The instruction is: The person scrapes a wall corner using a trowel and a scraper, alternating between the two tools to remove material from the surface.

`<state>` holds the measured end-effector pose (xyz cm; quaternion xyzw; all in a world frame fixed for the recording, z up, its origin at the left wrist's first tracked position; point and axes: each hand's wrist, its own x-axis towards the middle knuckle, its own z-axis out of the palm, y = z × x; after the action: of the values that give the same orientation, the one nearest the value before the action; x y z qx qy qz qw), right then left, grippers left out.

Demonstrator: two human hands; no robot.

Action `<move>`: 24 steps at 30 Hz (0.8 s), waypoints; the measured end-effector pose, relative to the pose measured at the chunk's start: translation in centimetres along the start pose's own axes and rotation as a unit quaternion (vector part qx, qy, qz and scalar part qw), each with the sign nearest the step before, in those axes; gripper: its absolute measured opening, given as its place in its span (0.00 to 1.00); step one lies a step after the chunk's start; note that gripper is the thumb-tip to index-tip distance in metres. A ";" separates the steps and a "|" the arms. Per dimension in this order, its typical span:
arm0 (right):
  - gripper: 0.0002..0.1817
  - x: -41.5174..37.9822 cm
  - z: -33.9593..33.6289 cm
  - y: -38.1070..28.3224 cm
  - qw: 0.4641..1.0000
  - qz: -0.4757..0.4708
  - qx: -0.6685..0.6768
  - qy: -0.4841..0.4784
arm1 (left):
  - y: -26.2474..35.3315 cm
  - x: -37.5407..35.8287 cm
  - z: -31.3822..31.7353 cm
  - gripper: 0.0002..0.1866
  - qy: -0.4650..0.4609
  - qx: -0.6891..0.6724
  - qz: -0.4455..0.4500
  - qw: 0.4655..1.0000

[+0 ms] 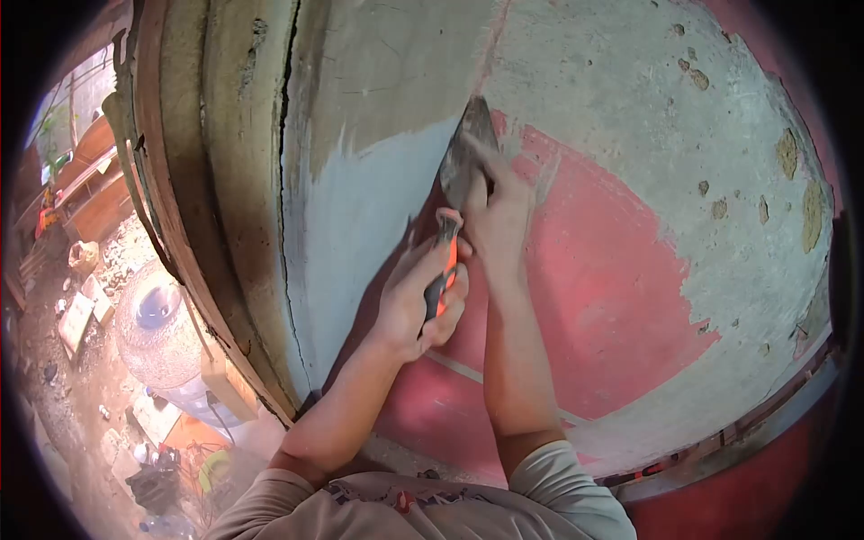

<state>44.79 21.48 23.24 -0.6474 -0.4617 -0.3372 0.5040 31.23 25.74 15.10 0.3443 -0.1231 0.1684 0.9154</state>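
In the middle of the view my left hand (421, 301) is wrapped round the orange and black handle (443, 279) of a tool, whose far end is hard to make out. Higher up and to the right, my right hand (499, 207) grips a grey metal scraper blade (468, 153), its fingers on the blade. The blade's tip lies at the inner corner where two wall faces meet. Pink paint (603, 270) covers part of the right wall face, beside bare grey plaster (612, 99). A pale, whitish patch (378, 198) is on the left face.
A cracked wooden frame (243, 180) stands left of the wall. Beyond it, on the littered ground, are a round translucent container (157, 310), a wooden block (229, 387) and scattered debris. A metal rail (756, 450) runs along the lower right.
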 end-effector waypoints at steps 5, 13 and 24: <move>0.21 2.2 0.0 0.1 0.999 -0.034 0.021 0.024 | 1.0 1.0 2.0 0.20 0.014 0.012 0.011 1.000; 0.20 4.3 -1.3 -1.9 1.000 0.015 -0.027 -0.006 | 2.0 2.7 2.4 0.19 -0.009 0.017 0.020 1.000; 0.21 4.3 -0.5 0.0 0.993 -0.103 -0.005 0.065 | 2.0 2.4 2.9 0.18 -0.013 0.029 0.018 0.999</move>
<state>46.33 22.15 27.24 -0.5753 -0.4910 -0.4309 0.4921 32.30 25.74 19.19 0.3704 -0.1363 0.1835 0.9003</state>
